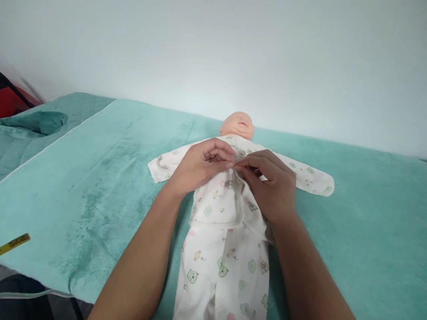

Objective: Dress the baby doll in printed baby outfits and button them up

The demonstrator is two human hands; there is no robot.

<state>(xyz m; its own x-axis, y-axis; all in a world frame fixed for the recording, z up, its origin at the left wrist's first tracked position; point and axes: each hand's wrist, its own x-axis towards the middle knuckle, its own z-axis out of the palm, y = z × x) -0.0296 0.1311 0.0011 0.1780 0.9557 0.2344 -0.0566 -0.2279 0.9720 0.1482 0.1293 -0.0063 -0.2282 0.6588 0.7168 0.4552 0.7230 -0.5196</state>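
A baby doll (237, 124) lies on its back, its head toward the wall. It wears a white baby shirt (216, 200) printed with small animals, sleeves spread to both sides, and matching trousers (223, 275). Over the doll's chest my left hand (207, 164) pinches the shirt's front edge between thumb and fingers. My right hand (268, 180) pinches the same edge from the other side, its fingertips touching those of the left. Any fastener between the fingertips is hidden. Below the hands the shirt's front flaps overlap near the middle.
A teal plush cover (110, 191) spreads under the doll, with a white wall (213, 53) behind. At the left lie a folded teal cloth (36, 122), something red (13, 102) and a yellow marked strip (15, 243). A pale cord (36, 294) runs below the cover's front edge.
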